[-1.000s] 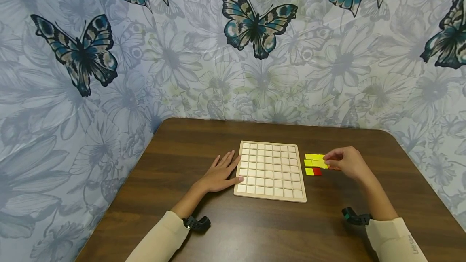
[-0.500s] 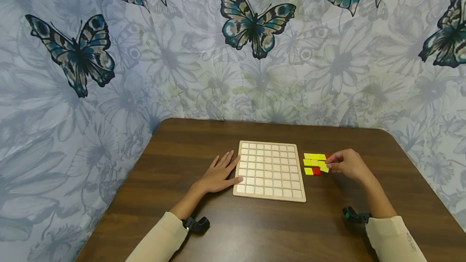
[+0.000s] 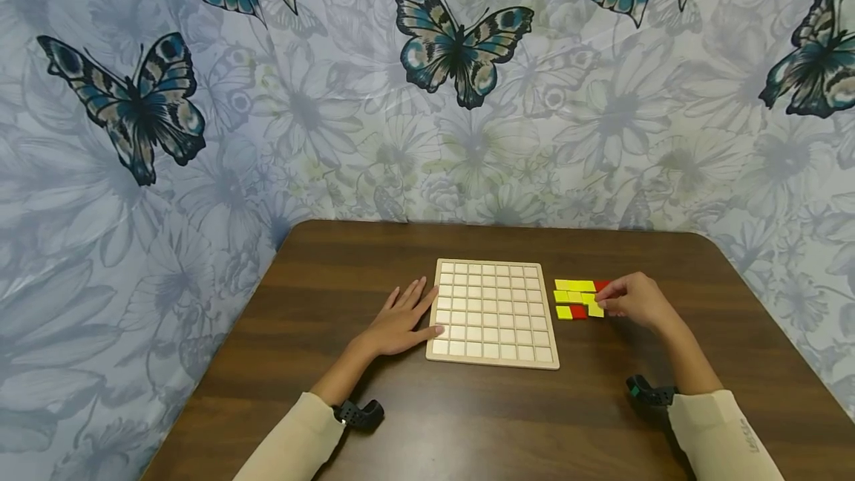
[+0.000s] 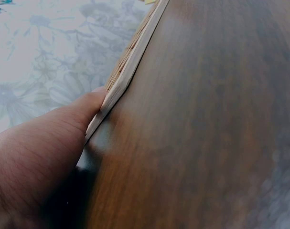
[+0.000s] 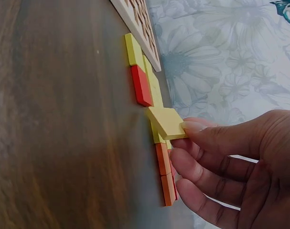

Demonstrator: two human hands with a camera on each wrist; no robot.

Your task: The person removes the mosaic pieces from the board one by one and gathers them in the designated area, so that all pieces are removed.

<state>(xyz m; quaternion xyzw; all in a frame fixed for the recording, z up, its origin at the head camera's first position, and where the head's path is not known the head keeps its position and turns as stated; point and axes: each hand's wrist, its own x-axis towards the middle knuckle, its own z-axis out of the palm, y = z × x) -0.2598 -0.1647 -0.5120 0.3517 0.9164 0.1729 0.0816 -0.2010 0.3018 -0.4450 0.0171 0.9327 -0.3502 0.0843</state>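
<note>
A pale wooden board [image 3: 490, 314] with a grid of square cells lies on the table. My left hand [image 3: 397, 325] rests at its left edge with fingers spread straight; the thumb [image 4: 93, 101] touches the rim in the left wrist view. To the board's right, my right hand [image 3: 640, 299] pinches a yellow square tile [image 5: 166, 121] between thumb and fingers. That tile is tilted, at the right end of the nearest row, beside a red tile [image 5: 141, 86]. Other yellow tiles [image 3: 574, 285] lie in rows behind. Orange tiles [image 5: 162, 160] show below the fingers in the right wrist view.
The brown wooden table [image 3: 467, 421] has rounded far corners. A butterfly-and-flower patterned cloth [image 3: 481, 162] hangs right behind it. Both wrists wear black straps [image 3: 361, 414].
My right hand has brought the yellow tile slightly toward me, from over the middle row to the end of the nearest row. My left hand stays on the board; the head view shifted slightly.
</note>
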